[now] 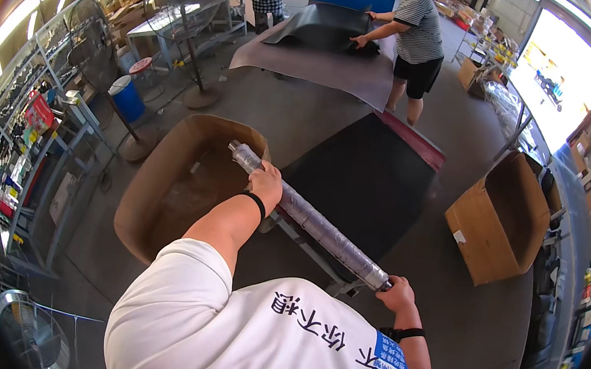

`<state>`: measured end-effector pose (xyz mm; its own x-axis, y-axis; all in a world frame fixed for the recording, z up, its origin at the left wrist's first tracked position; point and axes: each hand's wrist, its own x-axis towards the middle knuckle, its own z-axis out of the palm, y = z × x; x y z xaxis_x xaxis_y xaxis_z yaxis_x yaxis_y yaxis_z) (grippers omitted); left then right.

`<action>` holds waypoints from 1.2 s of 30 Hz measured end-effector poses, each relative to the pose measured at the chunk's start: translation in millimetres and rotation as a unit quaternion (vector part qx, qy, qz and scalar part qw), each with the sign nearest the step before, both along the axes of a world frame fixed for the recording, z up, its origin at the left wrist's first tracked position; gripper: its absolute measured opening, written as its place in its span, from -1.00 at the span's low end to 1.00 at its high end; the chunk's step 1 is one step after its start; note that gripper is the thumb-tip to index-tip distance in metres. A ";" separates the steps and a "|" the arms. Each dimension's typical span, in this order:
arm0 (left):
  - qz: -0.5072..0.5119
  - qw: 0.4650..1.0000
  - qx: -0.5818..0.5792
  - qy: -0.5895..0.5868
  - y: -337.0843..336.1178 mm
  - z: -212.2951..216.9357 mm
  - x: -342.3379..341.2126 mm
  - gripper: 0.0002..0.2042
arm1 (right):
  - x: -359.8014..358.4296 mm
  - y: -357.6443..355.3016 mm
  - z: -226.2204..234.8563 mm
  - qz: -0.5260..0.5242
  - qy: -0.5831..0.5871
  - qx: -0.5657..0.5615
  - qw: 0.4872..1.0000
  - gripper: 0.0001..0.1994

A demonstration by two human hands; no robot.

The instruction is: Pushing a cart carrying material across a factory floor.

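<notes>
Hands at opposite ends of grey wrapped roll (313, 219): left hand (266, 185) closed over it, right hand (397, 294) gripping end. Open cardboard box (157, 199) beside, contents unclear.

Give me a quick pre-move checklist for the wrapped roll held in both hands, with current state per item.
1. Left hand gripping the silvery wrapped roll near its far end: ok.
2. Right hand closed on the near end: ok.
3. Roll level: not ok, it runs diagonally, far end up and left of the near end.
4. Large open cardboard box beside the far end, opening unobstructed: ok; contents cannot tell.
5. Black sheet on the table under the roll lying flat: ok; whether the roll touches it, cannot tell.
6. Other people clear: ok, a person in a striped shirt works at a separate table further off.
</notes>
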<state>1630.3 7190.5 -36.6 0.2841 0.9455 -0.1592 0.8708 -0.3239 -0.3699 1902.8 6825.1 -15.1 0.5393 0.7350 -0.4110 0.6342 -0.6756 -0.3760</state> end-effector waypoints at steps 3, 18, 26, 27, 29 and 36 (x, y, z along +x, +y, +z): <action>0.009 1.000 -0.016 -0.014 0.4 2.2 -0.3 -0.41 | 0.3 0.6 -1.2 0.003 0.000 0.001 1.000 -0.36; 0.014 0.999 -0.043 -0.002 20.2 17.6 5.2 -0.31 | 3.3 19.2 8.1 0.006 -0.004 0.002 1.000 -0.36; 0.005 0.999 -0.032 0.009 24.1 10.7 1.2 -0.23 | 2.5 21.0 3.8 0.026 -0.033 0.013 0.999 -0.43; 0.009 1.000 -0.027 -0.007 26.0 7.5 1.6 -0.21 | 3.1 20.8 3.9 0.022 -0.031 0.010 0.999 -0.42; 0.005 1.000 -0.023 0.003 21.4 8.1 2.7 -0.30 | 5.1 18.2 -3.2 0.024 -0.037 0.005 0.999 -0.40; 0.003 0.999 -0.037 0.002 18.9 14.4 1.2 -0.33 | 5.5 21.0 -0.9 0.019 -0.008 -0.016 1.000 -0.29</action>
<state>1631.5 7209.4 -22.3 0.2781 0.9326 -0.2300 0.8708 -0.3459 -0.3494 1908.3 6846.0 -16.1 0.5176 0.7420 -0.4260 0.6650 -0.6622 -0.3454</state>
